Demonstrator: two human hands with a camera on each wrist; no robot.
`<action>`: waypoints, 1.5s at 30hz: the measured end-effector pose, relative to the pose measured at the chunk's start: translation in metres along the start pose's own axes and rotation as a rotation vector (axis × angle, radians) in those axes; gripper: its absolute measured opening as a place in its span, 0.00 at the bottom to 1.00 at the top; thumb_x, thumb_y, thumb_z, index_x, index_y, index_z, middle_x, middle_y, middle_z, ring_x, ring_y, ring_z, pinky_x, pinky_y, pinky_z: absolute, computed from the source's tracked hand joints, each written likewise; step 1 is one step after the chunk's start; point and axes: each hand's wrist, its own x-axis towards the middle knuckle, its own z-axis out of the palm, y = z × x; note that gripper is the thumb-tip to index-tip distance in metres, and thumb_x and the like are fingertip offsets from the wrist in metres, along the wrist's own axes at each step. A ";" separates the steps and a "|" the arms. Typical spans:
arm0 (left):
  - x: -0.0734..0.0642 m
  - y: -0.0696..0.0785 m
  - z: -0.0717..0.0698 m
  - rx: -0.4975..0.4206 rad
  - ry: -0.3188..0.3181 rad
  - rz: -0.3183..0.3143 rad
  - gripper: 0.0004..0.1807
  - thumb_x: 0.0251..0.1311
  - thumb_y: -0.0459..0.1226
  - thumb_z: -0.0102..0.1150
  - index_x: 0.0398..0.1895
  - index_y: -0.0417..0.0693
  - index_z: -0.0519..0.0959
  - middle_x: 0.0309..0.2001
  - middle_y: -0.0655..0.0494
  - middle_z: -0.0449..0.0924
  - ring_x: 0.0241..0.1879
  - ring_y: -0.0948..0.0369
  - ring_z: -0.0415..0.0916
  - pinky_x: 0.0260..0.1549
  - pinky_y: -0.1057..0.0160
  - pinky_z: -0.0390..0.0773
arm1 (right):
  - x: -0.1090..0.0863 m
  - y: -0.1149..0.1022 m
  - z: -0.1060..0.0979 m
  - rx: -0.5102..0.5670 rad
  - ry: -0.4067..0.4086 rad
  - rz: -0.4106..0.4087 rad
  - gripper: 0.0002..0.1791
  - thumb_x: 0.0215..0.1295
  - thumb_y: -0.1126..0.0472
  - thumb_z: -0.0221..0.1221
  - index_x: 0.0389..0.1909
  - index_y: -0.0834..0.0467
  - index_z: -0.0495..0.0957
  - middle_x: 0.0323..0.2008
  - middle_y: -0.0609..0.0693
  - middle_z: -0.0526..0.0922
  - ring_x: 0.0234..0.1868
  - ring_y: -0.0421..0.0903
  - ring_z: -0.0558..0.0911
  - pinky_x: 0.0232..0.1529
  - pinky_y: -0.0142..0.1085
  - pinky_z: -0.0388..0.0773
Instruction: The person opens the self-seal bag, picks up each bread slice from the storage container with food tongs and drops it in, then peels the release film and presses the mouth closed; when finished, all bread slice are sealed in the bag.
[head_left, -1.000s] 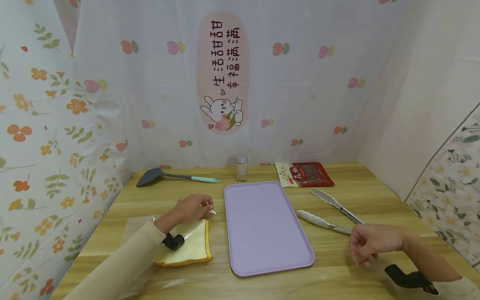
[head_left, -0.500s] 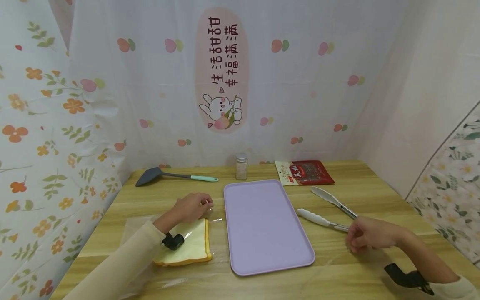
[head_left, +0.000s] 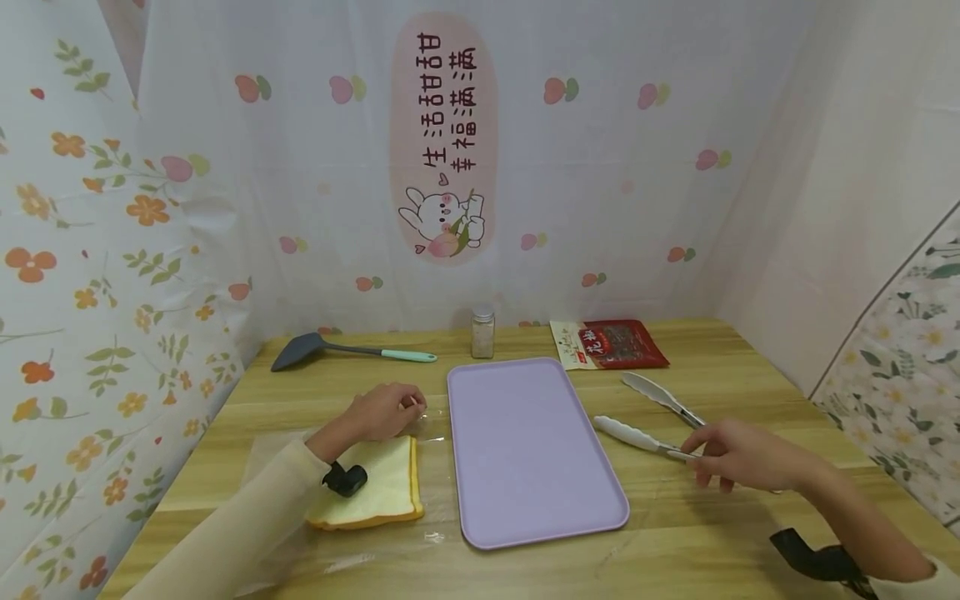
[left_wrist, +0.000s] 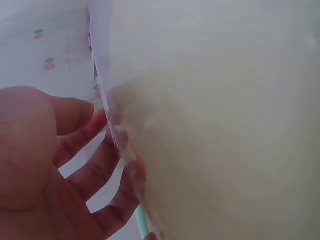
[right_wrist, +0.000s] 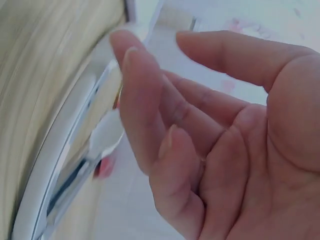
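Two bread slices (head_left: 382, 483), pale with a brown crust, lie at the left of the table beneath a sheet of clear plastic film (head_left: 352, 562). My left hand (head_left: 384, 412) is over the far edge of the bread. In the left wrist view, thumb and fingertips pinch the edge of the film (left_wrist: 210, 120), which fills much of that view. My right hand (head_left: 750, 455) hovers over the handle end of the metal tongs (head_left: 633, 435). In the right wrist view its thumb and fingers stand apart with nothing between them, the tongs (right_wrist: 55, 150) beside them.
A lilac tray (head_left: 532, 450) lies between the hands. Along the back are a turner (head_left: 352, 350) with a mint handle, a glass spice jar (head_left: 483, 335) and a red-and-white spice packet (head_left: 611, 344). A printed cloth (head_left: 600, 167) hangs behind the table.
My right hand has moved slightly left and away from me onto the tongs' handle end. Its curled fingers have opened out. The left hand has stayed nearly still; the film's glints have shifted.
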 end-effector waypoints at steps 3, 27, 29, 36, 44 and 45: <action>0.000 -0.003 -0.002 -0.064 -0.025 0.024 0.06 0.72 0.37 0.51 0.40 0.48 0.79 0.37 0.58 0.82 0.33 0.62 0.75 0.36 0.52 0.74 | 0.007 -0.010 0.009 -0.008 0.007 -0.019 0.17 0.72 0.64 0.56 0.52 0.75 0.75 0.26 0.50 0.85 0.21 0.43 0.81 0.26 0.39 0.79; 0.001 -0.024 -0.018 -0.349 -0.255 0.027 0.10 0.69 0.32 0.54 0.38 0.33 0.82 0.32 0.50 0.86 0.26 0.64 0.75 0.30 0.66 0.76 | 0.087 -0.100 0.131 0.452 -0.174 -0.188 0.18 0.67 0.68 0.56 0.55 0.72 0.73 0.30 0.57 0.87 0.21 0.41 0.79 0.24 0.28 0.74; 0.002 -0.024 -0.018 -0.360 -0.245 0.054 0.09 0.68 0.30 0.54 0.36 0.33 0.82 0.32 0.50 0.86 0.26 0.64 0.74 0.31 0.66 0.75 | 0.093 -0.108 0.143 0.498 -0.199 -0.175 0.20 0.66 0.68 0.56 0.57 0.70 0.72 0.30 0.58 0.87 0.21 0.41 0.80 0.22 0.27 0.72; 0.005 -0.028 -0.015 -0.373 -0.188 0.156 0.04 0.63 0.26 0.55 0.38 0.32 0.77 0.30 0.46 0.84 0.30 0.61 0.77 0.30 0.67 0.72 | 0.113 -0.135 0.176 0.585 -0.265 -0.086 0.23 0.64 0.66 0.57 0.61 0.63 0.69 0.33 0.55 0.88 0.18 0.40 0.81 0.14 0.25 0.64; 0.006 -0.026 -0.016 -0.347 -0.224 0.158 0.09 0.63 0.24 0.52 0.32 0.34 0.83 0.31 0.49 0.84 0.29 0.62 0.70 0.32 0.66 0.70 | 0.125 -0.152 0.203 0.581 -0.249 -0.035 0.25 0.62 0.66 0.57 0.61 0.59 0.68 0.32 0.57 0.88 0.16 0.39 0.80 0.12 0.27 0.66; 0.007 -0.026 -0.015 -0.345 -0.232 0.145 0.10 0.63 0.25 0.51 0.32 0.35 0.83 0.31 0.51 0.84 0.28 0.63 0.70 0.31 0.66 0.70 | 0.127 -0.152 0.205 0.580 -0.243 -0.027 0.25 0.61 0.66 0.57 0.60 0.59 0.68 0.32 0.58 0.88 0.16 0.39 0.79 0.12 0.27 0.66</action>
